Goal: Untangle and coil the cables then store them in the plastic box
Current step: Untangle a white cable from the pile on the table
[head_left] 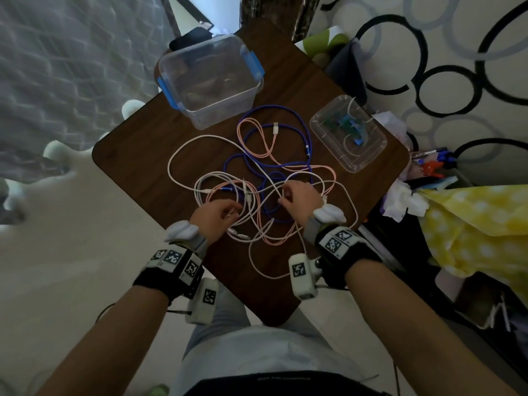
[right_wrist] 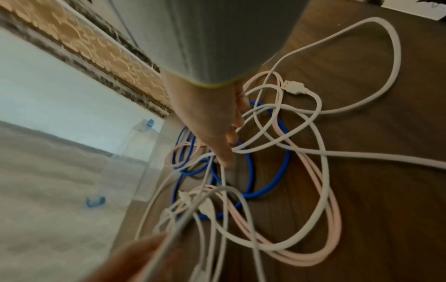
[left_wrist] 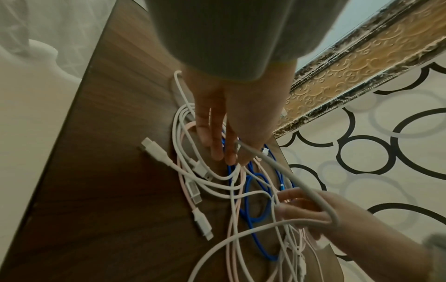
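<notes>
Table: a dark wooden table (head_left: 137, 155) is seen from above, with the tangle spread over its middle.
Cables: white cable (head_left: 183, 150), pink cable (head_left: 257, 132) and blue cable (head_left: 285, 110) are laid in crossing loops; the blue and pink loops are nearest the box, the white loops nearest the person.
Connectors: several white plug ends (left_wrist: 154, 148) are seen lying on the wood just beside the left hand in the left wrist view.
Left hand: the left hand (head_left: 217, 214) is lowered onto the near left of the tangle; a white strand is pinched at its fingertips (left_wrist: 231, 158), the fingers kept nearly straight and close together.
Right hand: the right hand (head_left: 298, 195) is placed on the near right of the tangle; its fingers (right_wrist: 224, 152) are curled over white strands, which are held at the tips.
Plastic box: the clear plastic box (head_left: 228, 110) with blue clips is stood open at the far side of the table, no cable inside it.
Lid: a clear lid (head_left: 363, 158) is laid at the right edge, small blue and green items resting on it.
</notes>
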Motion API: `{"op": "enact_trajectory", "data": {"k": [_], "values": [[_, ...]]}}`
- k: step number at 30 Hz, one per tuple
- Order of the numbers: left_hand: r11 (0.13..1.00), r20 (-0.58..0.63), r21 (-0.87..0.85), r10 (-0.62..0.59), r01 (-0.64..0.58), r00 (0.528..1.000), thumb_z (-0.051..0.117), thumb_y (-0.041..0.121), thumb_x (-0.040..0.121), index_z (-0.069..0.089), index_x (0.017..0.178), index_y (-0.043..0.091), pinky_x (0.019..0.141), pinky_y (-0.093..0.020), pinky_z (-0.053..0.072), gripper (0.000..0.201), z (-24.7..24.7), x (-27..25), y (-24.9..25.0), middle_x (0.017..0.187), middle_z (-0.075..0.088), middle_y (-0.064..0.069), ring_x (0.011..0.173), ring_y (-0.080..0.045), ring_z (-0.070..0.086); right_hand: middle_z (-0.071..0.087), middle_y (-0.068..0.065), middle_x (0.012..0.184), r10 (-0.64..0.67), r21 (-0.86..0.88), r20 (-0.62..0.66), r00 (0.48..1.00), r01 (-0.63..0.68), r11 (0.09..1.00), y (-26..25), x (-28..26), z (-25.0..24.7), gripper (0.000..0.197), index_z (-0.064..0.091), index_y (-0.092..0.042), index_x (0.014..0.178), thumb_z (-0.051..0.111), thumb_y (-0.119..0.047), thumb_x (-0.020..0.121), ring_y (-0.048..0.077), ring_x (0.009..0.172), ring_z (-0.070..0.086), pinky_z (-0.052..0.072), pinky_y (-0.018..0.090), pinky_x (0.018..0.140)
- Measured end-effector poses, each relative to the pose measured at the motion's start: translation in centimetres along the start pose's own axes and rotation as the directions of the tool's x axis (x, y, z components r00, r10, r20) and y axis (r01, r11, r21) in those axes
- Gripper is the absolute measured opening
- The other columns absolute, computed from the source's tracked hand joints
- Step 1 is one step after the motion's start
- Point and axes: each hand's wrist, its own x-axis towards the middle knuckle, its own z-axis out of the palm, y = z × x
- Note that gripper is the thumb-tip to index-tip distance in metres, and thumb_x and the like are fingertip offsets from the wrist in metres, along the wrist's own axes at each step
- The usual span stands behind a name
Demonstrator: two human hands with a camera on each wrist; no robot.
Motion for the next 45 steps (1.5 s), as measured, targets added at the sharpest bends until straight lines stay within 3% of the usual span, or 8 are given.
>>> {"op": "enact_trajectory", "data": {"k": [6,12,15,20,29,35,39,45], "values": [[0.993,-0.168,0.046,0.112,-0.105,0.98,0.062,0.025,0.085,0.056,0.122,0.017,0.093,-0.029,0.038,0.038,0.0,-0.6,0.4,0.128,0.05,-0.007,0.116,-0.022,0.047,0.062,0.01,0.105,0.013,-0.01,0.104,0.995,-0.012,1.0,-0.4,-0.4,0.5,0.016,0.053,-0.012,0.105,0.05,-0.021,0.092,0.028,0.098,0.059,0.043,0.036,0.08],[0.924,-0.181,0.148,0.377,-0.354,0.908,0.054,0.027,0.089,0.055,0.122,0.012,0.096,-0.028,0.038,0.036,-2.2,-0.1,2.9,0.122,0.057,-0.009,0.113,-0.023,0.051,0.061,-0.007,0.087,-0.394,0.222,-0.147,0.907,0.419,0.881,-3.3,-3.5,-1.9,0.013,0.059,-0.018,0.102,0.055,-0.025,0.091,0.007,0.079,0.056,0.042,0.019,0.07],[0.949,-0.23,-0.133,0.249,-0.284,0.941,0.043,0.029,0.093,0.062,0.096,0.009,0.071,-0.023,0.039,0.028,-3.3,-0.7,2.8,0.089,0.058,-0.008,0.083,-0.017,0.052,0.061,-0.01,0.083,-0.403,0.279,-0.145,0.903,0.429,0.859,-2.9,-3.2,-2.2,0.013,0.062,-0.019,0.1,0.059,-0.025,0.089,0.003,0.073,0.054,0.04,0.017,0.065],[0.959,-0.357,-0.272,-0.02,-0.083,0.934,0.049,0.02,0.094,0.064,0.101,0.009,0.066,-0.013,0.035,0.02,-5.4,-2.2,0.6,0.089,0.057,-0.007,0.081,-0.014,0.05,0.059,0.001,0.085,-0.262,0.382,0.019,0.965,0.235,0.894,0.1,-1.8,-0.2,0.015,0.063,-0.012,0.094,0.055,-0.025,0.092,0.006,0.071,0.051,0.035,0.023,0.067],[0.962,-0.56,-0.23,-0.255,0.148,0.788,0.058,0.019,0.088,0.057,0.111,0.016,0.085,-0.03,0.047,0.023,-4.9,-5.1,-2.7,0.112,0.053,-0.008,0.099,-0.016,0.053,0.067,-0.004,0.077,-0.276,0.5,-0.184,0.944,0.331,0.8,-4.7,-1.2,-0.3,0.018,0.066,-0.015,0.098,0.052,-0.026,0.094,0.008,0.072,0.063,0.051,0.028,0.073],[0.929,-0.154,-0.37,-0.088,0.025,0.984,0.062,0.028,0.085,0.046,0.13,0.017,0.094,-0.022,0.044,0.049,-2.2,-6.0,1.0,0.119,0.052,0.008,0.108,-0.004,0.051,0.064,0.001,0.07,-0.351,0.806,-0.031,0.936,0.231,0.544,-8.4,-1.6,-2.8,0.016,0.059,-0.012,0.105,0.058,-0.013,0.09,0.005,0.059,0.063,0.051,0.016,0.06],[0.88,0.147,-0.472,0.021,0.051,0.989,0.053,0.029,0.091,0.044,0.13,0.025,0.1,-0.024,0.039,0.039,-0.9,-5.4,2.5,0.126,0.055,0.007,0.115,-0.004,0.05,0.063,0.004,0.072,-0.341,0.905,0.027,0.94,0.122,0.408,-10.2,-1.5,-3.5,0.013,0.058,-0.005,0.102,0.056,-0.008,0.09,0.008,0.061,0.066,0.053,0.018,0.06],[0.787,-0.154,-0.615,-0.069,-0.041,0.986,0.035,0.018,0.099,0.056,0.09,0.031,0.064,-0.032,0.045,0.027,-0.4,-5.2,2.1,0.065,0.052,0.004,0.059,-0.009,0.053,0.065,0.005,0.09,-0.2,0.743,-0.079,0.977,0.192,0.641,-6.9,1.1,-3.4,0.016,0.064,-0.013,0.099,0.051,-0.021,0.094,0.015,0.083,0.063,0.052,0.044,0.086]]}}
